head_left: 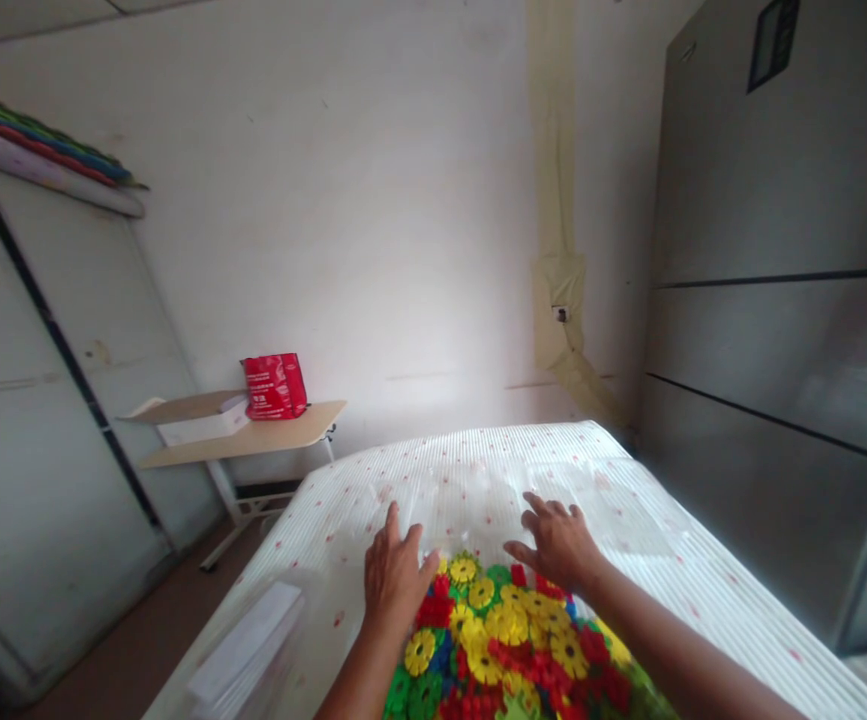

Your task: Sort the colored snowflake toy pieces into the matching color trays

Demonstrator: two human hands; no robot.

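Observation:
A heap of colourful plastic snowflake discs and bricks (508, 625), in yellow, red, green and blue, lies in front of me on the bed-like surface. My left hand (394, 570) is at the heap's far left edge, open, fingers spread and pointing away from me. Over its far right edge, my right hand (557, 540) reaches forward with fingers apart and holds nothing I can see. Clear plastic bags (613, 505) seem to lie flat just beyond the hands; their outlines are faint. Whether either hand touches the pieces is unclear.
A white dotted cover (313, 550) spreads over the surface. White folded sheets or flat boxes (249, 645) rest at the near left. Behind stands a small table (275, 437) with a red bag (275, 387) and a white box (204, 425). A grey fridge-like cabinet (763, 350) rises on the right.

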